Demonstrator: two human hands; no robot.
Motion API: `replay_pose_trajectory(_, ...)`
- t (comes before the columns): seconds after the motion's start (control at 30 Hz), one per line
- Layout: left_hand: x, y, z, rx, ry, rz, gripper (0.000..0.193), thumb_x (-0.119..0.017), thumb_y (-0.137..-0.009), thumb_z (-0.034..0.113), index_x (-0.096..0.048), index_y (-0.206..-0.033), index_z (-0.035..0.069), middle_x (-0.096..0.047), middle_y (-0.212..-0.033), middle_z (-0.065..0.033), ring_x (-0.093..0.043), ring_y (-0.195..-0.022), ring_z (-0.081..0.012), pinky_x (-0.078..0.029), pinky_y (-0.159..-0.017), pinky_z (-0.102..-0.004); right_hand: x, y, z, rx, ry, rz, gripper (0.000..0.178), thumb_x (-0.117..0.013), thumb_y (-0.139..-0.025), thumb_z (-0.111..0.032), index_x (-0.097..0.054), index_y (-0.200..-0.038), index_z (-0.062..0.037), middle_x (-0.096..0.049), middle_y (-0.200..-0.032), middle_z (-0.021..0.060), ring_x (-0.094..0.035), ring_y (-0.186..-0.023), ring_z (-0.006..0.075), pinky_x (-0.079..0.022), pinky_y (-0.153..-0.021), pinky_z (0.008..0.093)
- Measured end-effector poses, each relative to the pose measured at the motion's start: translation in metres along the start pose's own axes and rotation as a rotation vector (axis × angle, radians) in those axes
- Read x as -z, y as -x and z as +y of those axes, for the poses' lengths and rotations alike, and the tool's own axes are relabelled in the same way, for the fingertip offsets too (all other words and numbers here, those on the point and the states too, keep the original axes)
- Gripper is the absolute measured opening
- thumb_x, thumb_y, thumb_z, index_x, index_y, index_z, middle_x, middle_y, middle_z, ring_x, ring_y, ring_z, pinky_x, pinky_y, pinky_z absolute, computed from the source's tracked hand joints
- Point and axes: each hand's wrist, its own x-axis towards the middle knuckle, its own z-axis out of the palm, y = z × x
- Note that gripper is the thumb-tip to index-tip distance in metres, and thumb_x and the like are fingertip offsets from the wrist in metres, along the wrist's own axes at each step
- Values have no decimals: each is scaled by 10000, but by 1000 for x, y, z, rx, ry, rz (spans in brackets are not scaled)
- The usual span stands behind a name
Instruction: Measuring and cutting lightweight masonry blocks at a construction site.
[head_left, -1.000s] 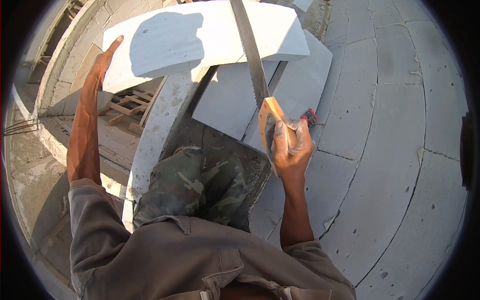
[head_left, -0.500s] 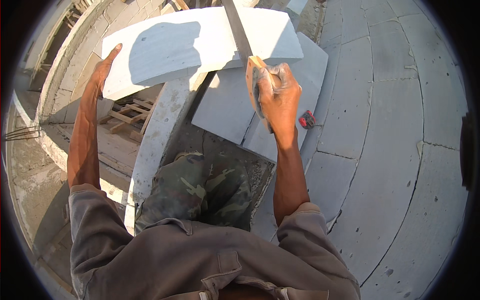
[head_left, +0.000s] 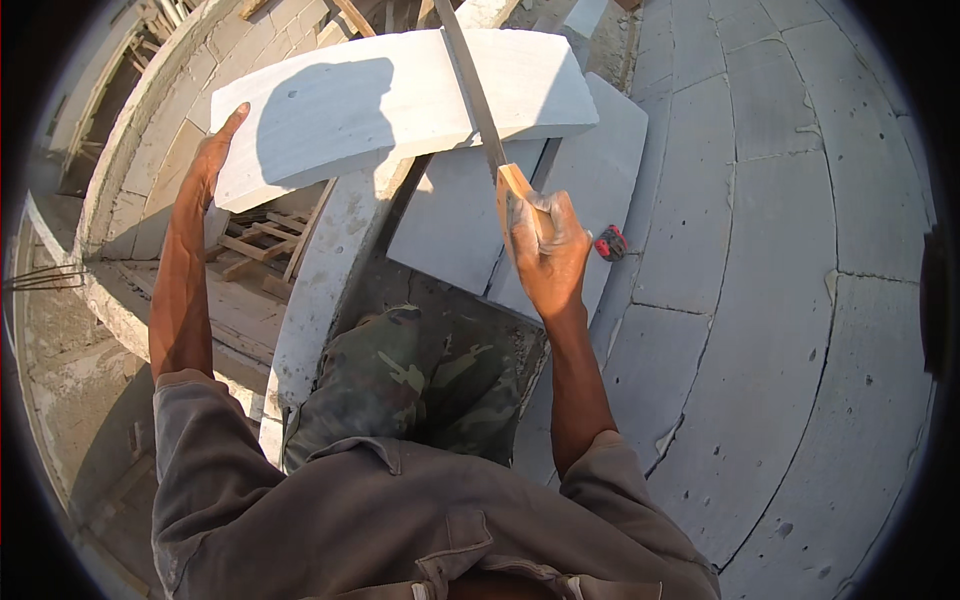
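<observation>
A long white aerated concrete block point(head_left: 430, 100) lies crosswise in front of me, over a wall edge and other blocks. My right hand point(head_left: 552, 245) is wrapped round the wooden handle of a handsaw point(head_left: 470, 85). The saw's blade crosses the block right of its middle, set into a cut at the near edge. At the block's left end my left hand point(head_left: 217, 150) grips it, thumb on top and fingers hidden behind the end. A shadow falls on the block's left half.
Two more white blocks point(head_left: 440, 215) lie beneath, beside a concrete wall top point(head_left: 335, 240). A red and black tape measure point(head_left: 611, 243) sits to the right, near a large block wall point(head_left: 770, 230). Below on the left are loose wooden boards point(head_left: 262, 240).
The saw and my right hand have come back toward me along the cut. My left hand keeps its hold on the block's end.
</observation>
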Motion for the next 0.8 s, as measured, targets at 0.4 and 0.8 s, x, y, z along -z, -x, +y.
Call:
replay_pose_trajectory(0.4,-7,24,18,26,48,-91,1028,-704,-706,673,-463,-1301,-129,-560,-1218,-270,-591,-1059,-328,-509,-853,-381,11,30,11,-57,-79,-37,128,-630,-881,-83,-578,-898,33,-645,-760,117,-524,-614,104,-460,-595,265)
replay_pose_trajectory(0.8,-2,19,16,-8,-1,-69,1104,-685,-684,715,-426,-1333,-139,-511,-1280,-315,-544,-1148,-390,-492,-903,-437,8,40,7,-79,-90,58,101,-644,-841,-25,-552,-818,9,-616,-642,127,-619,-584,143,-498,-555,306)
